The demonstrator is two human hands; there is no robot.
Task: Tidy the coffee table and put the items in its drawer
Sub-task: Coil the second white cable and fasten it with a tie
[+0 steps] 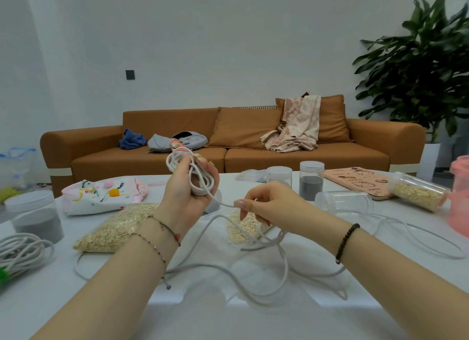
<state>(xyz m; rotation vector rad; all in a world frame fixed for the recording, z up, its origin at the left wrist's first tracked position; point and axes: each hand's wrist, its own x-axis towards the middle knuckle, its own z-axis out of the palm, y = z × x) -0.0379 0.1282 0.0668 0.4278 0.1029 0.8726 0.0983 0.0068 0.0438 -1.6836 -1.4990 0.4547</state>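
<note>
Two hands work above the coffee table [228, 319]: the left hand [187, 187], raised over its middle, has its fingers curled round a small coil of white cable [200, 182]. The right hand [264, 202], just to the right and a little lower, pinches the same cable between thumb and forefinger where it leaves the coil. The loose length drops to the near tabletop and lies there in slack loops, running under the right forearm and off to the right, where its end is hard to follow. A pink-orange piece [175, 144] pokes up above the coil, possibly a plug or tag; it is too blurred to tell. A large bag of oats [114, 228] lies behind the left wrist, which hides its right edge, and a smaller oat bag [241, 228] is half covered by the right hand. At the left edge a second coiled cable [22, 251] is cut off by the frame, with a lidded jar of grey grains [35, 215] just beyond it and a drawstring pouch [101, 192] farther back. To the right stand an upright jar [311, 179] part full of grey grains and a clear jar [279, 176] beside it. Nearer lies an empty jar on its side [344, 202], and farther right a tipped jar of oats [418, 193] touches a pink notebook [360, 182]. A pink object [460, 195] at the right edge is cropped and unclear. An orange sofa [228, 136] strewn with clothes sits beyond.
</note>
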